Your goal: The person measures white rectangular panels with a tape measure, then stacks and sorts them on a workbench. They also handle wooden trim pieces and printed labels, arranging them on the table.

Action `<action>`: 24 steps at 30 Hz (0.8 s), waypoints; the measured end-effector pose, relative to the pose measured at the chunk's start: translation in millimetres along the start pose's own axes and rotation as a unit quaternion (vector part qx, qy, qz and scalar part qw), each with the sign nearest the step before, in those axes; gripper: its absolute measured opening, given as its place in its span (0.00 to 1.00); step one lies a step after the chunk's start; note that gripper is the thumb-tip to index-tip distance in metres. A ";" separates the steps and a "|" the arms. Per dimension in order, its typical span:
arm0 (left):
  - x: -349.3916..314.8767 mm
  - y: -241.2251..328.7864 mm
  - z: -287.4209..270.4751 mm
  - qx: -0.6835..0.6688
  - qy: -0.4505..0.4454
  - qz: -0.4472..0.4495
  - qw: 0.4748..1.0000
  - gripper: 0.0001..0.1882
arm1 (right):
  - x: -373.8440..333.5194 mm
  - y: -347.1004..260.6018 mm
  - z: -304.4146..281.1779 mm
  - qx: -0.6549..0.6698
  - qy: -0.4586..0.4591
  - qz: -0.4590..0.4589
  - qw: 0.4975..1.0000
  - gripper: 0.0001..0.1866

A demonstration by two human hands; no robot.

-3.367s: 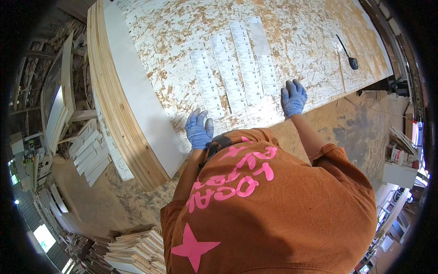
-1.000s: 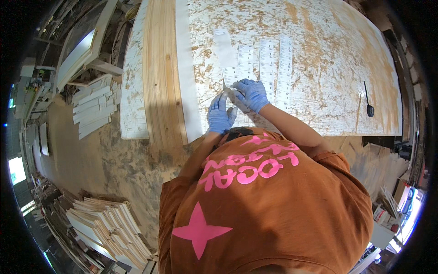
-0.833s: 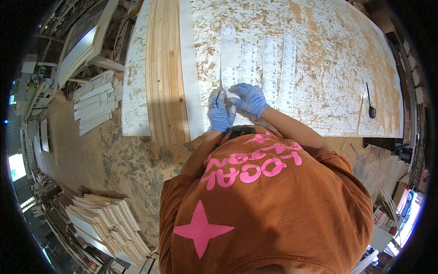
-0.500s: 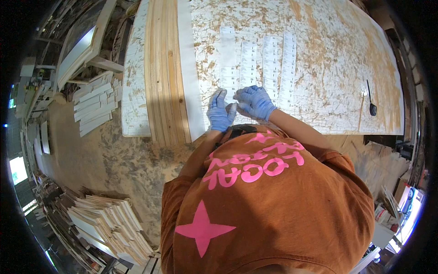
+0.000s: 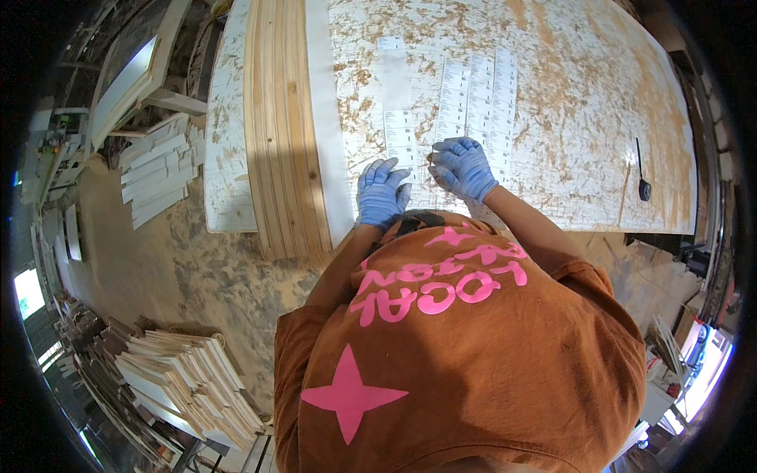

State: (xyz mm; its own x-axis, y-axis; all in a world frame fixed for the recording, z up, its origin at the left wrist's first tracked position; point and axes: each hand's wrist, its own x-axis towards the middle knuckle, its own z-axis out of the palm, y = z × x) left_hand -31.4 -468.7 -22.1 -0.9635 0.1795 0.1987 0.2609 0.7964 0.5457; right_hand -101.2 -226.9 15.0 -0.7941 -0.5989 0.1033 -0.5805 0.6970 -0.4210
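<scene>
Labels (image 5: 399, 134) right of boards (image 5: 284, 110): likely light, tearable; pinch edges | left hand (image 5: 382, 193) loosely spread | right hand (image 5: 464, 169) curled, hold unclear

I stand in a woodworking workshop: stacked boards (image 5: 189, 386), piled white strips (image 5: 158, 169), a scuffed worktable (image 5: 583, 102), a dusty floor (image 5: 197, 292).

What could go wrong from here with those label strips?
The second strip from the left lies close beside the third strip, so a small nudge from the right hand, at its lower end, might make them overlap.
The left hand is by the lower end of the leftmost strip; a careless move could crease or skew it.
The white worktop is patchy with brown, possibly dusty, so strips might get dirty.
</scene>
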 end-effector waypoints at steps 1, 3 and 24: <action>-0.1 0.5 0.0 -0.004 -0.002 -0.004 1.000 0.17 | 3.0 0.0 0.1 0.006 0.008 0.003 1.000 0.16; 0.3 1.7 -1.1 -0.012 -0.004 -0.011 1.000 0.18 | 9.8 -0.3 -4.5 -0.008 0.035 -0.011 0.999 0.17; -1.2 -6.8 1.0 -0.085 0.080 -0.004 0.993 0.28 | -52.7 84.8 -11.1 -0.092 0.245 0.309 0.914 0.18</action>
State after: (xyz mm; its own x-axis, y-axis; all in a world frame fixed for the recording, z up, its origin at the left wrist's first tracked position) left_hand -32.1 -473.7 -26.9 -0.9469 0.0682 0.3141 0.2730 0.6866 0.6738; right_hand -110.6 -131.9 -16.2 -0.9398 0.1489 0.3076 0.0212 0.9238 -0.3822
